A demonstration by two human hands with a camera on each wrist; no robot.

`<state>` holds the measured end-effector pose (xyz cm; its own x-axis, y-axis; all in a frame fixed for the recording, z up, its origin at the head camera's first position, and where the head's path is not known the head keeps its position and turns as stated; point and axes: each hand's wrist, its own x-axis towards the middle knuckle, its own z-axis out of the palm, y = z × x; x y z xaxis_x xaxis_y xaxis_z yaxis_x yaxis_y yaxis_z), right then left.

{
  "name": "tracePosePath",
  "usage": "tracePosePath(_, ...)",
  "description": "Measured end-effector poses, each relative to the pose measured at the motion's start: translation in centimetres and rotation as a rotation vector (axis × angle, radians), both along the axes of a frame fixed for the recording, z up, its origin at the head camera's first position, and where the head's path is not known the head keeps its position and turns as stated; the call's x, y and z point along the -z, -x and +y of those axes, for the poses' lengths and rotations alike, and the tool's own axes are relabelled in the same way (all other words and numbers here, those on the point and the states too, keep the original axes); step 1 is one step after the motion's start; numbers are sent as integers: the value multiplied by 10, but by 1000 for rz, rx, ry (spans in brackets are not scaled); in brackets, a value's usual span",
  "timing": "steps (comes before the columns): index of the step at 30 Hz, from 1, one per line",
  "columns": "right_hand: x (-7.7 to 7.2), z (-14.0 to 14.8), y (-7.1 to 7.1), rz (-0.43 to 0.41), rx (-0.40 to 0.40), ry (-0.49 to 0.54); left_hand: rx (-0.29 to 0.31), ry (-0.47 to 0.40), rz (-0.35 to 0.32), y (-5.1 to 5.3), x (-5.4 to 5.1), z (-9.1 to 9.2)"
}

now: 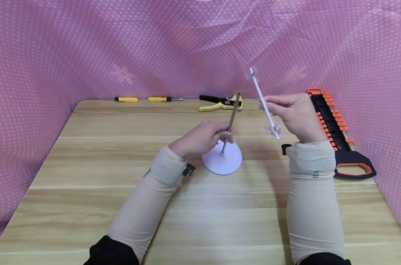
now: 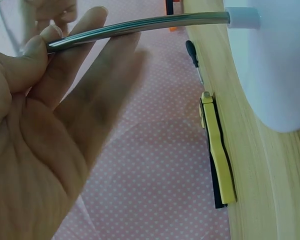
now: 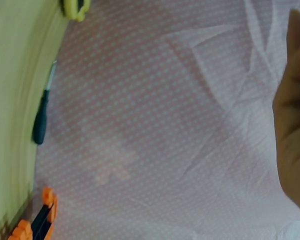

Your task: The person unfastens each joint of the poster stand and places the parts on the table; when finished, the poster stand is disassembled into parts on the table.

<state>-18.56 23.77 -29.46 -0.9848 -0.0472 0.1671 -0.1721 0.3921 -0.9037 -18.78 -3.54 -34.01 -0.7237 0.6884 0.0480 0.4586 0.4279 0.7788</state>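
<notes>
Right now, I have the fingers of the left hand [image 1: 205, 139] pinched on a slim metal rod [image 1: 233, 113], which runs on above them and down below them to a round white base [image 1: 220, 165] on the bench [image 1: 127, 154]. The fingers of the right hand [image 1: 297, 115] are clamped on a thin white bar [image 1: 262, 95], in the air to the right of the left fingers; its ends, with clear fittings [image 1: 274, 129], reach above and below that pinch.

The rod looks stiff and smooth, so I judge it could turn under a loose hold; gripping low, nearer the base, should tip it less. The bar seems light, probably plastic, and best taken near its middle. I would spare the fittings, which look thin and perhaps brittle. The base, I guess, carries most of the weight.

Farther out, a wire stripper [image 1: 224, 103] lies beyond the left fingers, and an orange-and-black tool [image 1: 333, 127] lies to the right of the right ones.
</notes>
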Motion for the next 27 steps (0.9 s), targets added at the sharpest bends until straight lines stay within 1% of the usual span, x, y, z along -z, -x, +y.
tracePosePath(1, 2, 0, 2, -1, -5, -92, -5, 9, 5, 0, 0, 0)
tracePosePath(2, 5, 0, 4, -13, -14, -156, -12, 19, 8, 0, 0, 0)
tracePosePath(4, 10, -1, 8, -43, -31, -271, -17, 23, -8, 0, 0, 0)
tracePosePath(5, 12, -1, 10, -59, -39, -317, -18, 24, -13, 0, 0, 0)
tracePosePath(7, 18, -1, 14, -84, -52, -377, -22, 30, -18, 0, 0, 0)
tracePosePath(9, 22, -1, 17, -100, -64, -417, -17, 27, -20, 0, 0, 0)
tracePosePath(13, 28, -1, 22, -100, -97, -484, -9, 34, 23, 1, 0, 1)
tracePosePath(16, 31, -2, 25, -102, -130, -539, -5, 33, 41, 1, 0, 1)
tracePosePath(20, 35, -4, 27, -124, -171, -585, -5, 35, 45, 1, -1, 1)
tracePosePath(27, 45, -7, 33, -130, -219, -660, 0, 33, 36, 1, -1, 1)
